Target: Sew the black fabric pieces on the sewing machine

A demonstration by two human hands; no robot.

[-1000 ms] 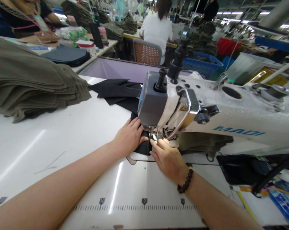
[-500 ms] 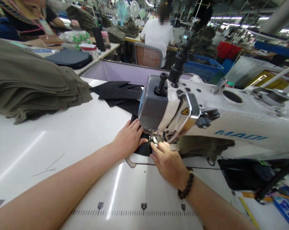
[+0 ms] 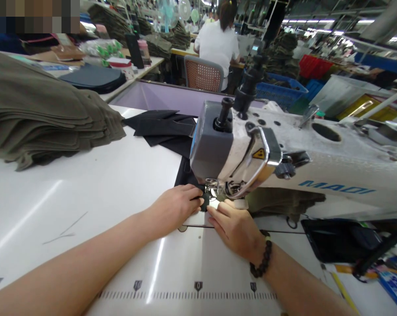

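At the needle area of a white-and-grey sewing machine [image 3: 214, 140] lies a piece of black fabric [image 3: 185, 173]. My left hand [image 3: 175, 208] has its fingers bent together on this fabric, just left of the presser foot [image 3: 212, 192]; part of the cloth is hidden under them. From the right, my right hand [image 3: 236, 226] reaches in with its fingers held together, the tips at the fabric's near edge beside the foot. A dark beaded bracelet [image 3: 262, 256] circles the right wrist. More black pieces [image 3: 165, 127] lie spread behind the machine head.
A tall stack of olive-brown fabric [image 3: 47, 118] stands on the left of the white table [image 3: 129, 180]. Olive cloth [image 3: 284, 202] lies under the machine arm. A dark tablet-like device [image 3: 337, 239] is at right. Ahead, a person in white [image 3: 216, 48] sits on a chair [image 3: 203, 72].
My left hand has drawn nearer to me and its spread fingers have come together. Less black fabric shows in front of the foot, more behind my hand. My right hand has shifted slightly.
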